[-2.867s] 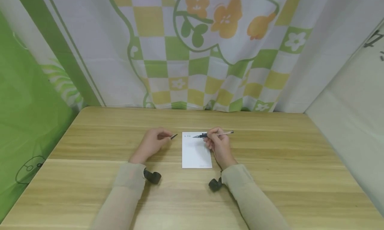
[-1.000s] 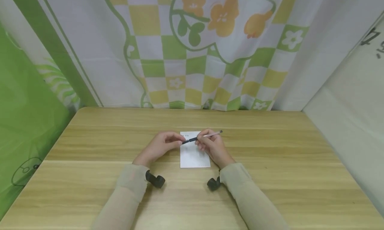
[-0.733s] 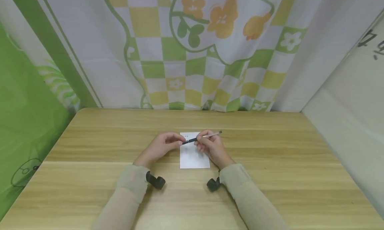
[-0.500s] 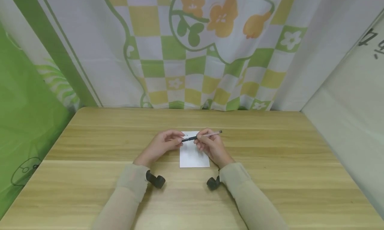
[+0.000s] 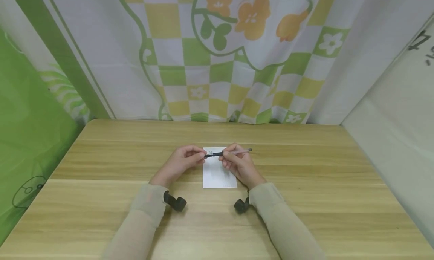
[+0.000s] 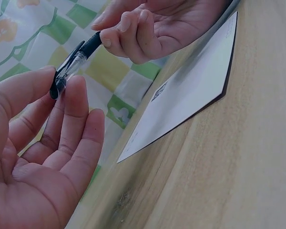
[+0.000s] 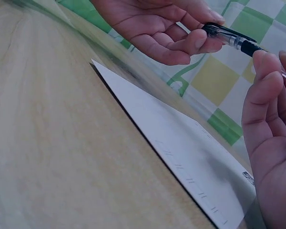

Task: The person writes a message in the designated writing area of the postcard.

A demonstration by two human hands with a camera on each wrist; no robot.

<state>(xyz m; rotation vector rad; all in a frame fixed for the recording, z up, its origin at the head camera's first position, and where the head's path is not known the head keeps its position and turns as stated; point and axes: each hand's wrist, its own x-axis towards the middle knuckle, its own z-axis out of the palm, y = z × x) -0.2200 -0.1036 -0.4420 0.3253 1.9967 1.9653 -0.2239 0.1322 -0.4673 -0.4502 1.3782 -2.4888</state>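
Above the white paper pad (image 5: 218,177), my two hands meet at a gel pen (image 5: 239,151). The right hand (image 5: 242,165) pinches the pen by its black grip section, its clear barrel pointing right and ending in a dark plug. At the other end, my left hand (image 5: 179,162) pinches the black-clipped pen cap (image 6: 62,80) between thumb and fingertips. In the right wrist view the cap (image 7: 229,34) sits over the pen's tip, in line with the black grip (image 7: 249,47). The tip itself is inside the cap.
The pad lies flat on a wood-grain table (image 5: 305,192), with small print at its top left. A checkered, flowered curtain (image 5: 220,75) hangs behind the far edge. Green cloth (image 5: 34,120) is at the left, a pale wall (image 5: 400,120) at the right.
The left hand has come right with the cap, and the pen tip, bare and apart from it at first, is now inside it. Lately the pen has turned nearer to level.
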